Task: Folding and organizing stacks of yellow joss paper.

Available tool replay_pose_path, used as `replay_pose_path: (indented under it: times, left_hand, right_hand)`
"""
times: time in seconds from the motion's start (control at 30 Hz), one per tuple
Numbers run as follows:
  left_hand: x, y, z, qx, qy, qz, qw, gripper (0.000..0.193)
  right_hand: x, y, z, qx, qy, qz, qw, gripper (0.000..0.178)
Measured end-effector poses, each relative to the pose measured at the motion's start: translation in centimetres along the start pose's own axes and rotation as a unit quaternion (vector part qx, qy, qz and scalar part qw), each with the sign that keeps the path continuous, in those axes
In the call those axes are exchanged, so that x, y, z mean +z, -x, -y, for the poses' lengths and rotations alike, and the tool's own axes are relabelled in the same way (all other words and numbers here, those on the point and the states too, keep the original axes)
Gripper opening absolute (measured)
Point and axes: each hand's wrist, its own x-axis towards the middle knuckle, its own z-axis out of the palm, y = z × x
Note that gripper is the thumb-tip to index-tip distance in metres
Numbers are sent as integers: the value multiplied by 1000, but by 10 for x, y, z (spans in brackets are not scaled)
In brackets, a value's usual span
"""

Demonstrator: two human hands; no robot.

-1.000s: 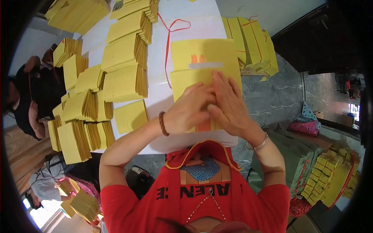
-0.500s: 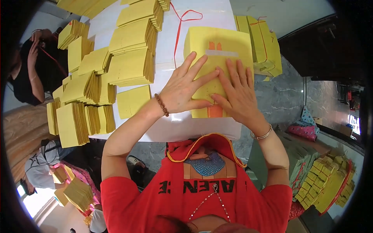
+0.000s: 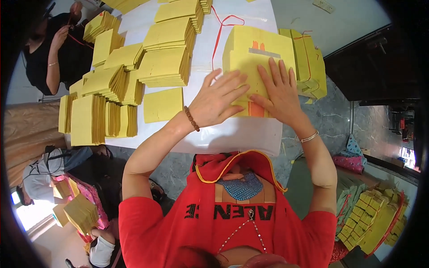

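Note:
A thick stack of yellow paper (image 3: 241, 44) with orange marks and a grey strip on its top sits near the right edge of the white-covered table (image 3: 210, 143). Flat on it, fingers spread, lies my right hand (image 3: 283, 96). My left hand (image 3: 216, 100), slightly blurred, is over the stack's left side with its fingers apart; whether it touches the paper I cannot tell. Neither hand grips anything. A looped red string (image 3: 220, 33) runs along the table just left of the stack. Left of my left wrist lies a thin yellow paper bundle (image 3: 164, 105).
Several folded yellow paper bundles (image 3: 163, 67) cover the table's left side. A string-tied yellow bundle (image 3: 308, 62) stands beyond the right edge. Tied green bundles (image 3: 348, 192) and yellow ones (image 3: 364, 214) are at lower right. One person (image 3: 51, 67) is at upper left, others lower left.
My left hand has lifted or slid back toward the stack's left edge, away from my right hand. My right hand stays flat on the paper. The whole view has shifted slightly.

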Motion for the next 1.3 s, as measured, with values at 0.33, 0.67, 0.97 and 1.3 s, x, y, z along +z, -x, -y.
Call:
replay_pose_path:
  times: [0.33, 0.67, 0.97, 1.3]
  left_hand:
    - [-18, -13, -4, 67, -119, 80, 987, 44]
    - [9, -59, -43, 12, -224, 118, 967, 20]
    - [-1, -25, -31, -32, -158, -251, 955, 25]
    - [-25, 189, 71, -170, -179, -81, 966, 43]
  right_hand:
    - [-9, 15, -41, 97, -127, 62, 985, 55]
    - [12, 16, -57, 48, -427, 0, 903, 62]
    - [6, 33, -45, 105, -544, -149, 819, 73]
    - [1, 37, -41, 62, -489, -54, 868, 58]
